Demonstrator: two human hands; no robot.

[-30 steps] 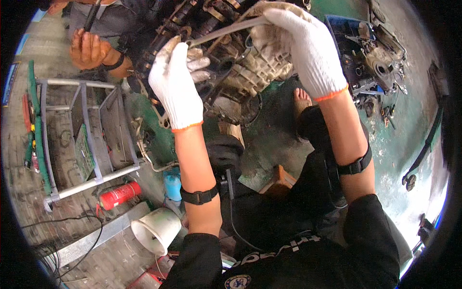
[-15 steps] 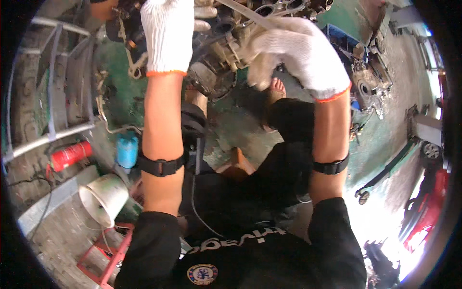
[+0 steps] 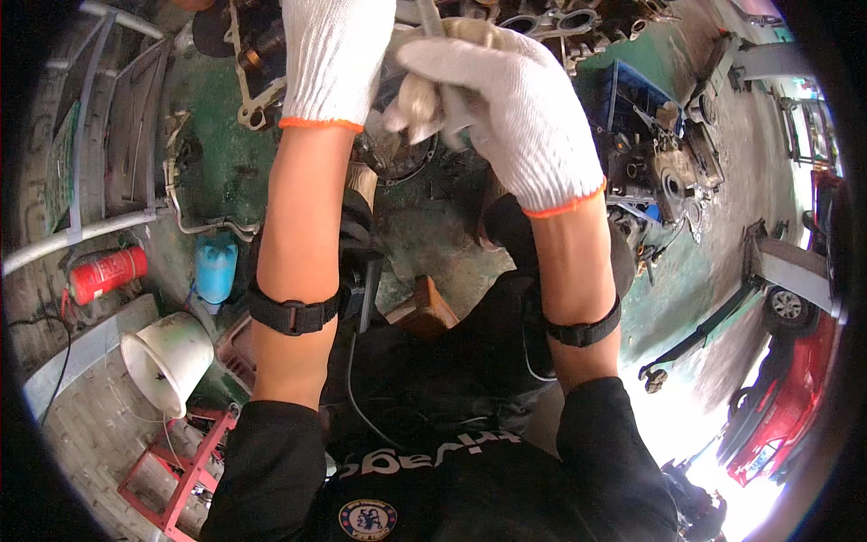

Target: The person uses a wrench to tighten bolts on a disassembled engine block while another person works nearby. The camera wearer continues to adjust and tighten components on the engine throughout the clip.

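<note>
My left hand (image 3: 334,63), in a white knitted glove with an orange cuff, reaches to the top edge over engine parts. Its fingers are out of sight there. My right hand (image 3: 515,108), gloved alike, is beside it with fingers curled round a narrow metal bar (image 3: 430,16). Motion blurs those fingertips, and the bar's upper end runs out of view, so its exact kind does not show. Under the hands is a round, dark metal housing (image 3: 397,163). A greasy engine casting with round openings (image 3: 564,20) lies beyond my right hand.
On the right are a blue crate (image 3: 637,95) and loose engine parts (image 3: 673,172). A red fire extinguisher (image 3: 108,274), blue jug (image 3: 216,269), white bucket (image 3: 172,361) and red metal frame (image 3: 176,479) stand left. A lift arm (image 3: 704,330) and red car (image 3: 786,388) are farther right.
My right hand has moved left, close to my left hand, and the bar has swung from slanting to nearly upright. My left hand has shifted slightly right, its fingers no longer showing.
</note>
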